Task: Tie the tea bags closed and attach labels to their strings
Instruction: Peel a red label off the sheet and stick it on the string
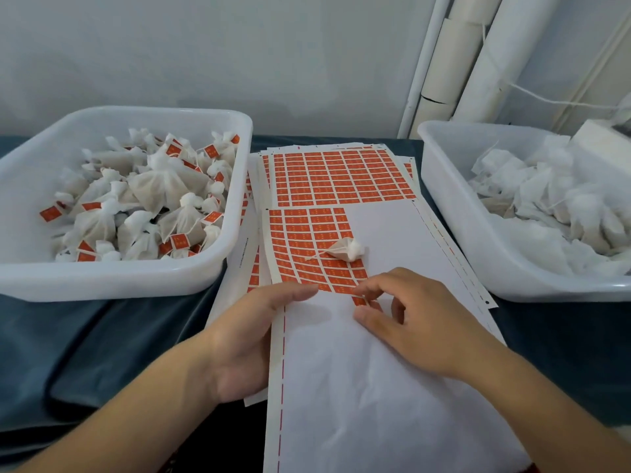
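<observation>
Right fingers (370,291) pinching one orange label (361,299), left fingers (293,292) flat; one tea bag (345,250), two tubs (235,186).

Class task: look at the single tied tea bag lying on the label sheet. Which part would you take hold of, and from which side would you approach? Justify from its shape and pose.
Probably pinch the tea bag at its bunched white top, on its right end, coming from the right and above. That knotted tuft stands up clear of the label sheet, and gripping there leaves the string trailing left free for a label.

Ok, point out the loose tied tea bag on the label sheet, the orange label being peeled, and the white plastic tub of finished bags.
Loose tied tea bag (343,251): head view, pouch body.
Orange label (359,299): head view, lifted edge.
White plastic tub (112,279): head view, front wall.
</observation>
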A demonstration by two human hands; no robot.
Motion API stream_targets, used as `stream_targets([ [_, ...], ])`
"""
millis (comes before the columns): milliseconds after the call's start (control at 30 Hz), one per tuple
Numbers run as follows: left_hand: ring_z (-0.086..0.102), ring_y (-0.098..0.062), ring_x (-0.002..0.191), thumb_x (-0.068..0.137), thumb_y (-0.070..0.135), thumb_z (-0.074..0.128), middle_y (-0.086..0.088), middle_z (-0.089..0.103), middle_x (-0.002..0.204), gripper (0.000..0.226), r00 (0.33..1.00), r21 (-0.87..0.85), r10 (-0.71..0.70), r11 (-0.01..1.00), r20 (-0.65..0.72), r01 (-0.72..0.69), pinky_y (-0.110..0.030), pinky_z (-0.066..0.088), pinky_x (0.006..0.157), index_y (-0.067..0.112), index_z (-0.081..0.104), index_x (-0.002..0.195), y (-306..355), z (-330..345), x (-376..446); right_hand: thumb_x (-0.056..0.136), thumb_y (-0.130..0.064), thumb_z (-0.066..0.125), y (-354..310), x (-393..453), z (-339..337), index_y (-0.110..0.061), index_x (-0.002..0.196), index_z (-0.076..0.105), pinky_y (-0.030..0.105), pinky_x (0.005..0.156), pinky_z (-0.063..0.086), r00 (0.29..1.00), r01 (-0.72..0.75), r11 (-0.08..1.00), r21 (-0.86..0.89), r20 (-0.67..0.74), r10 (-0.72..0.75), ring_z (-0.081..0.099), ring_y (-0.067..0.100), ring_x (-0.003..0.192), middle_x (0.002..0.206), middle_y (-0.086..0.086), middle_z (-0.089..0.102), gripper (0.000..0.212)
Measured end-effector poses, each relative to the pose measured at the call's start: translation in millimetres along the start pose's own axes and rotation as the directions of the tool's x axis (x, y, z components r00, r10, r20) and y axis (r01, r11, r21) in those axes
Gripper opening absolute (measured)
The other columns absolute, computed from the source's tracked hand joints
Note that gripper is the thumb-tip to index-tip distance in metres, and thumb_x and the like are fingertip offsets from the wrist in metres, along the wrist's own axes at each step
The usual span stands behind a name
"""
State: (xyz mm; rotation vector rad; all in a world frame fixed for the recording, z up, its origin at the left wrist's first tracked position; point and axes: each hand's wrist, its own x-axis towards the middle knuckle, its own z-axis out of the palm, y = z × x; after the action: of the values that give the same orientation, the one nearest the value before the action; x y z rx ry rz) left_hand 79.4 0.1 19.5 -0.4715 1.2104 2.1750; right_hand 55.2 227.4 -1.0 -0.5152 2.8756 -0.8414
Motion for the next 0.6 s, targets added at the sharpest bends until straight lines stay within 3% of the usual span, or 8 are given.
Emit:
stream_targets([
  [133, 0.074, -0.042, 0.099, 0.093, 0.011, 0.063, -0.016, 0.076, 0.114, 0.039, 0.999, -0.09, -0.05, 0.995, -0.021, 0.048, -0.06, 0.059, 0.085, 0.027, 0.062, 0.129, -8, 1, 7, 0.087, -0.066, 0.053, -1, -6, 1, -0.041, 0.123, 0.062, 0.008, 0.068, 0.035, 0.999, 0.003, 1.0, 0.005, -0.038, -0.002, 0.048, -0.028, 0.081, 0.111, -0.025, 0.058, 0.044],
  [233, 0.074, -0.043, 0.099, 0.092, 0.01, 0.064, -0.016, 0.076, 0.114, 0.042, 0.999, -0.155, -0.035, 0.987, -0.023, 0.031, -0.065, 0.057, 0.082, 0.03, 0.062, 0.129, -12, -4, 10, 0.084, -0.074, 0.046, 0, -9, 3, -0.042, 0.122, 0.062, 0.007, 0.069, 0.035, 0.996, -0.001, 0.999, -0.054, -0.084, -0.004, 0.052, -0.018, 0.082, 0.112, -0.025, 0.059, 0.053],
  [367, 0.076, -0.04, 0.096, 0.095, 0.012, 0.062, -0.013, 0.077, 0.111, 0.035, 0.999, -0.12, 0.02, 0.992, -0.038, -0.025, -0.059, 0.061, 0.079, 0.03, 0.064, 0.125, -17, -6, 11, 0.085, -0.075, 0.046, 3, -13, 11, -0.039, 0.115, 0.067, 0.008, 0.068, 0.038, 0.992, -0.002, 0.997, -0.075, -0.123, -0.007, 0.055, -0.01, 0.081, 0.105, -0.024, 0.063, 0.052],
  [433, 0.076, -0.038, 0.096, 0.095, 0.012, 0.062, -0.011, 0.078, 0.111, 0.035, 0.997, -0.091, 0.04, 0.995, -0.062, -0.046, -0.057, 0.061, 0.081, 0.03, 0.064, 0.125, -18, -7, 12, 0.085, -0.072, 0.048, 3, -14, 12, -0.037, 0.11, 0.07, 0.009, 0.068, 0.039, 0.991, 0.004, 0.999, -0.046, -0.132, -0.01, 0.055, -0.011, 0.086, 0.1, -0.023, 0.064, 0.048],
  [600, 0.077, -0.037, 0.09, 0.095, 0.008, 0.062, -0.011, 0.079, 0.107, 0.032, 0.995, -0.044, 0.054, 0.997, -0.079, -0.058, -0.054, 0.064, 0.069, 0.027, 0.068, 0.119, -18, -9, 12, 0.086, -0.056, 0.063, 0, -10, 11, -0.037, 0.089, 0.076, 0.01, 0.067, 0.045, 0.985, -0.005, 0.993, 0.115, -0.169, 0.025, 0.062, -0.002, 0.082, 0.086, -0.021, 0.069, 0.023],
])
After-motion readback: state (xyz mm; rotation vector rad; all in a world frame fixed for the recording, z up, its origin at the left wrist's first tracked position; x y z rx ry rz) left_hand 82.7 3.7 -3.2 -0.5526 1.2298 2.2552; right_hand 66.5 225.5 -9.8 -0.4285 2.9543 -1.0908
